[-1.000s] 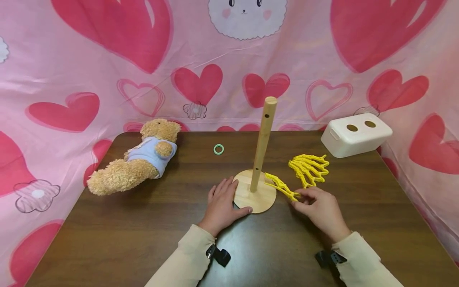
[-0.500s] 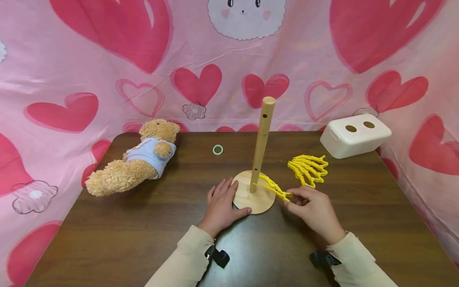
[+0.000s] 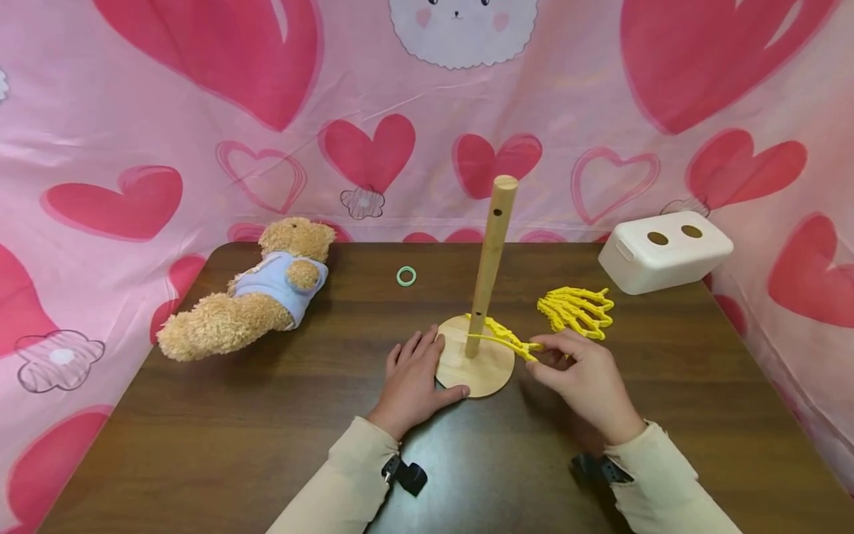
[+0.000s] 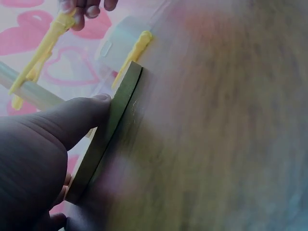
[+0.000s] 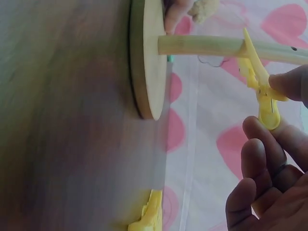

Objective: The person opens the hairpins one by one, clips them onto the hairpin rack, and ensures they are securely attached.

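A wooden stand has a round base [image 3: 457, 368] and an upright post [image 3: 492, 256] with small holes. My left hand [image 3: 411, 386] rests across the left and front rim of the base, fingers fairly straight. In the left wrist view the thumb [image 4: 86, 115] lies along the base's edge. My right hand [image 3: 587, 374] pinches the wide end of a yellow forked piece [image 3: 510, 341] between thumb and fingertips. Its prongs [image 5: 256, 60] lie at both sides of the post, above the base. Whether they touch the post I cannot tell.
Right of the stand lies a fan of yellow pronged pieces [image 3: 577, 310]. A white box [image 3: 667, 256] with two round holes is at the back right corner. Behind the stand lies a green ring [image 3: 406, 285]. A teddy bear [image 3: 267, 293] in a blue top lies at left.
My right hand has moved left and slightly up, carrying the yellow piece from the base's right side until its prongs reach the post. The left hand stays on the base.
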`<state>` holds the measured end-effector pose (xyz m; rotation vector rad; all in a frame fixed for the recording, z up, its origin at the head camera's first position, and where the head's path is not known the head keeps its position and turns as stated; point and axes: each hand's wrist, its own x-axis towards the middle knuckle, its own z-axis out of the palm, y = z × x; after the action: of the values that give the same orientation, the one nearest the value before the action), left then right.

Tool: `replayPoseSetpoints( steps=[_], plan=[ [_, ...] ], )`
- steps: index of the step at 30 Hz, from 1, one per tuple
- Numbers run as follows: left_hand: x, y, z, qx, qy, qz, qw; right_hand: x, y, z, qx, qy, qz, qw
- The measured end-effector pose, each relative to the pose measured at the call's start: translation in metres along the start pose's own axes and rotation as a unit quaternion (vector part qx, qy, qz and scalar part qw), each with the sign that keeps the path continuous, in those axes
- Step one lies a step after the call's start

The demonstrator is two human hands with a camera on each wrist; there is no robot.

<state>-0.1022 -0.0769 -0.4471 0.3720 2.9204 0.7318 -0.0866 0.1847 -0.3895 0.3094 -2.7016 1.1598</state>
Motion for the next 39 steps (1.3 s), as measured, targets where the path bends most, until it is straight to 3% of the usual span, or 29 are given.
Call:
replayPoseSetpoints(
  steps=[18, 27, 39],
  plan=[
    [0.002, 0.002, 0.000, 0.005, -0.006, 0.008, 0.9999, 0.009, -0.010, 0.006, 0.051, -0.004, 0.034, 0.9981],
    [0.002, 0.003, -0.001, 0.002, -0.009, 0.006, 0.9999, 0.017, -0.012, 0.015, 0.081, 0.000, 0.004, 0.9967],
    [0.001, -0.001, -0.002, -0.014, 0.003, -0.001, 0.9999, 0.021, -0.010, 0.010, 0.114, -0.051, 0.023, 0.9919]
  ],
)
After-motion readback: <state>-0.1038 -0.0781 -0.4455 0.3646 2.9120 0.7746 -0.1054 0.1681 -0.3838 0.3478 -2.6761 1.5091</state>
